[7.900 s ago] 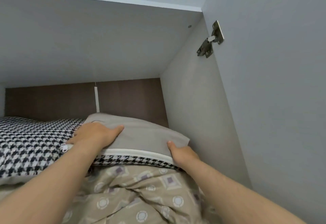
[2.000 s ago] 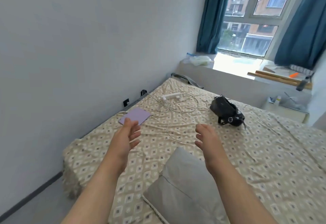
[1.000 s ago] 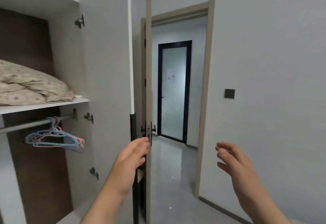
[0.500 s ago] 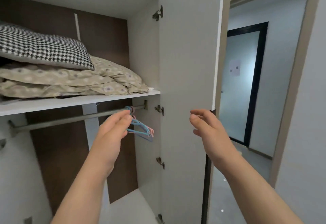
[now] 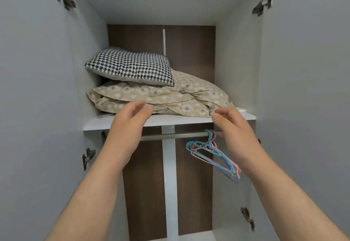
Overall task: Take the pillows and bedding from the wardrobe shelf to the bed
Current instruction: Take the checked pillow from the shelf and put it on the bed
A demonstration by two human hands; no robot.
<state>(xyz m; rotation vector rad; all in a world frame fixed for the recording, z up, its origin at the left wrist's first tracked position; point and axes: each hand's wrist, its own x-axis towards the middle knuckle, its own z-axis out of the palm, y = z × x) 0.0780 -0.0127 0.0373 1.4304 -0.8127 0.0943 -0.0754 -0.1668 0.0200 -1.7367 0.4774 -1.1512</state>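
A black-and-white houndstooth pillow lies on top of a folded beige patterned duvet on the white wardrobe shelf. Both of my arms reach up toward the shelf. My left hand hovers open just in front of the shelf's edge, below the duvet's front fold. My right hand is also open, its fingertips near the duvet's right corner. Neither hand holds anything, and neither touches the bedding. The bed is out of view.
Below the shelf runs a metal rail with blue and pink hangers just left of my right wrist. Both wardrobe doors stand open at the sides, with metal hinges on them.
I have turned from the doorway side to face the wardrobe squarely. Both empty hands have risen from rail height to the shelf's front edge, closer to the duvet.
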